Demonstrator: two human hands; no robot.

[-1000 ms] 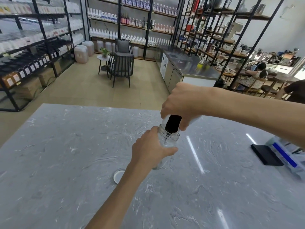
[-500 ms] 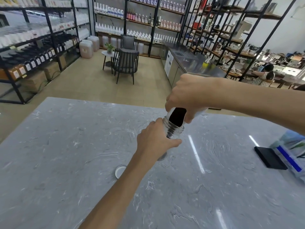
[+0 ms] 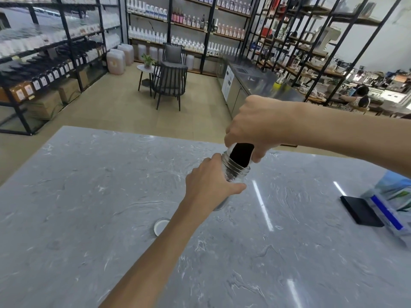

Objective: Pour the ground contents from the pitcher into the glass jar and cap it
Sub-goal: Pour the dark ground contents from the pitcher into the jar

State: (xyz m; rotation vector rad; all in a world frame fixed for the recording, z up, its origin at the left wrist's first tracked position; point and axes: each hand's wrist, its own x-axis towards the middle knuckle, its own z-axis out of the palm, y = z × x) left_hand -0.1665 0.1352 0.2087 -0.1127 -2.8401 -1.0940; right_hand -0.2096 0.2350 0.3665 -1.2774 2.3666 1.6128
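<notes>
A: A shop lined with black shelves, and up front a grey marbled tabletop (image 3: 89, 196). Why is the jar (image 3: 235, 172) held rather than left standing free?

B: The left hand (image 3: 211, 187) is wrapped around its body so the mouth stays put under the pour. Its base seems to rest on the tabletop, tilted a little, though the hand hides most of it.

A: And the right hand (image 3: 255, 127)?

B: Its grip is clenched on the pitcher (image 3: 241, 155), tipped steeply so the lip sits right at the jar's threaded mouth. The dark grounds show inside it, and that closeness keeps them from spilling.

A: The cap?

B: The white lid (image 3: 160, 226) lies flat on the tabletop, just beside the left forearm, likely parked within reach for capping afterwards. The pouring isn't finished yet.
</notes>
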